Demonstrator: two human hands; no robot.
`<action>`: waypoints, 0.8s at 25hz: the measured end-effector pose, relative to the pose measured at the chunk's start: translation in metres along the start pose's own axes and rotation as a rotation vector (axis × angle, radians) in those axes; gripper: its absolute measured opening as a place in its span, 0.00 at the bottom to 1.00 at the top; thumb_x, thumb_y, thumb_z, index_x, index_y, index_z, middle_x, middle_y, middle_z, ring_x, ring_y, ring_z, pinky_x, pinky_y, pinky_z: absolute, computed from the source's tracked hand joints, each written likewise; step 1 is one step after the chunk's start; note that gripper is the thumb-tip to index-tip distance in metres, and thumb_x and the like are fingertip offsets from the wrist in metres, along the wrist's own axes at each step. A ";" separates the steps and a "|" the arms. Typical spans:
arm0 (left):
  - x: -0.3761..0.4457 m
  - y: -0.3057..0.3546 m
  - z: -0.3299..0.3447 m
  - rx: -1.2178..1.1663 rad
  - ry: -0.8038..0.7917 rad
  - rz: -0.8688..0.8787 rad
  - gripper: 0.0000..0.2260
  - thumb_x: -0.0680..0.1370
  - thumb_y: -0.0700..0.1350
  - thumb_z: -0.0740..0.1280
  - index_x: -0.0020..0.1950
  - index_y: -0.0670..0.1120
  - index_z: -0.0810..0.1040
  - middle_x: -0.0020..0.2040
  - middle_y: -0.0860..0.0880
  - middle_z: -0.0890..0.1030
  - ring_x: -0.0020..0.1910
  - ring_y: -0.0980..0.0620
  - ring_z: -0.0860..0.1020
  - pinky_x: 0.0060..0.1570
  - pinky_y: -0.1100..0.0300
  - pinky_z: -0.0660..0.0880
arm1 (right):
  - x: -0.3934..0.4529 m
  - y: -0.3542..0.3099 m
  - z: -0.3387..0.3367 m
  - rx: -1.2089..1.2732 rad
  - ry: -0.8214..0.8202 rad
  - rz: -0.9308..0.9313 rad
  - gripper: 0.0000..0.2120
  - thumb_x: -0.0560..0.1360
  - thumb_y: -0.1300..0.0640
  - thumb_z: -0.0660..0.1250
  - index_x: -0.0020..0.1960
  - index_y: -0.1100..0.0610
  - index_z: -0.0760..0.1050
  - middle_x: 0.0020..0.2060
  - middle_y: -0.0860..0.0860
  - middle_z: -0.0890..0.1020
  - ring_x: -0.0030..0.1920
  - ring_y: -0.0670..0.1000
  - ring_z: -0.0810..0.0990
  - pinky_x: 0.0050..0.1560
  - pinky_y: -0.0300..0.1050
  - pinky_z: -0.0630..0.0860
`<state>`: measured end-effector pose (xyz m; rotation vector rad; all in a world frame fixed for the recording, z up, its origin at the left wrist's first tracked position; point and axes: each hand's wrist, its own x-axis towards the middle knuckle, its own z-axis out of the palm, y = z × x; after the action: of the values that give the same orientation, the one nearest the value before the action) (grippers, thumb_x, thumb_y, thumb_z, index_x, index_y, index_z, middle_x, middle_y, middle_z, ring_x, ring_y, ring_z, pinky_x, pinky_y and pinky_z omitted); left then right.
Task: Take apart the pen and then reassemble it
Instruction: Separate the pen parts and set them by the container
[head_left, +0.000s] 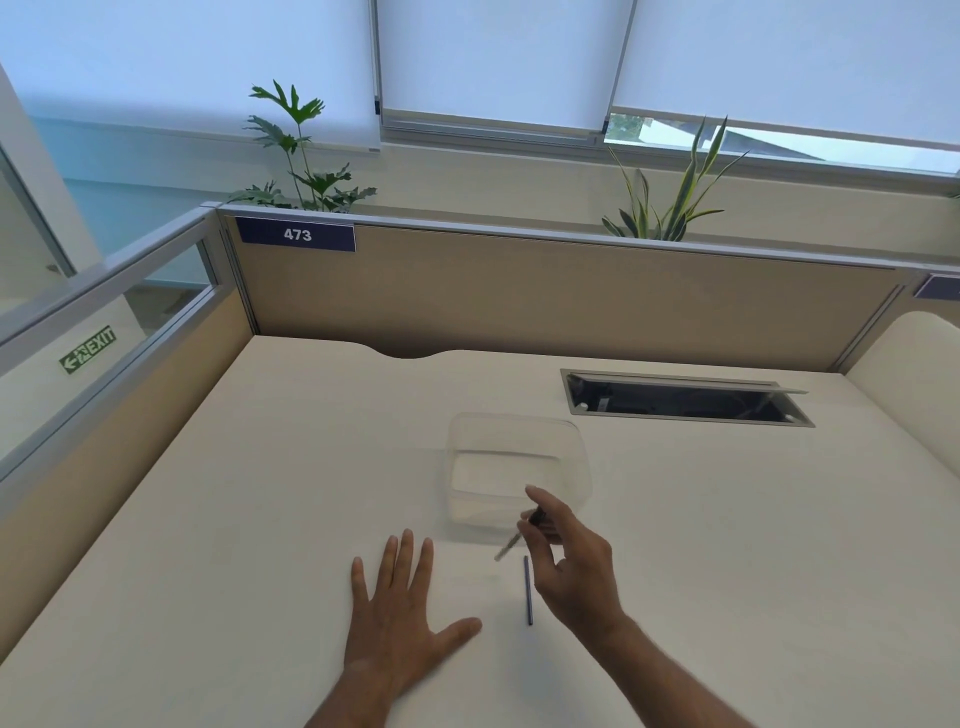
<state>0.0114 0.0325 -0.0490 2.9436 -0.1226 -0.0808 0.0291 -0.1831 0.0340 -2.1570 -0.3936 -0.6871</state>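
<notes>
My right hand (566, 566) hovers just above the desk and pinches a pen barrel (514, 540), a see-through tube with a dark end that slants down to the left. Below it a thin dark ink refill (528, 590) lies by itself on the white desk (260, 519), pointing toward me. My left hand (397, 618) rests flat on the desk to the left, fingers spread, with nothing in it. Other pen parts are too small to make out.
A clear plastic container (514, 467) stands just beyond my right hand. A cable slot with an open lid (685, 397) is set into the desk at the back right. Beige partition walls (519, 296) close the desk at the back and left.
</notes>
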 end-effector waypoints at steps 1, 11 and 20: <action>0.000 0.000 0.000 -0.003 0.006 0.003 0.52 0.64 0.82 0.43 0.79 0.50 0.46 0.80 0.48 0.43 0.78 0.47 0.38 0.72 0.35 0.34 | -0.002 0.001 0.000 -0.010 -0.032 0.010 0.18 0.75 0.59 0.70 0.64 0.49 0.74 0.42 0.44 0.84 0.42 0.38 0.83 0.47 0.34 0.81; 0.002 -0.001 0.002 0.015 -0.010 -0.007 0.52 0.64 0.83 0.41 0.79 0.51 0.45 0.80 0.48 0.42 0.78 0.48 0.38 0.72 0.35 0.33 | 0.004 -0.004 -0.006 -0.042 -0.011 -0.002 0.22 0.75 0.62 0.71 0.66 0.50 0.73 0.41 0.45 0.84 0.41 0.40 0.83 0.44 0.31 0.80; 0.002 0.000 0.001 0.020 -0.025 -0.011 0.53 0.63 0.82 0.40 0.79 0.51 0.41 0.80 0.48 0.38 0.77 0.48 0.34 0.71 0.36 0.31 | -0.011 -0.004 -0.004 -0.166 -0.159 0.005 0.22 0.76 0.62 0.69 0.63 0.45 0.67 0.42 0.45 0.84 0.37 0.46 0.84 0.35 0.38 0.80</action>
<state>0.0137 0.0323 -0.0498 2.9639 -0.1122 -0.1191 0.0167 -0.1841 0.0322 -2.3787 -0.4274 -0.5640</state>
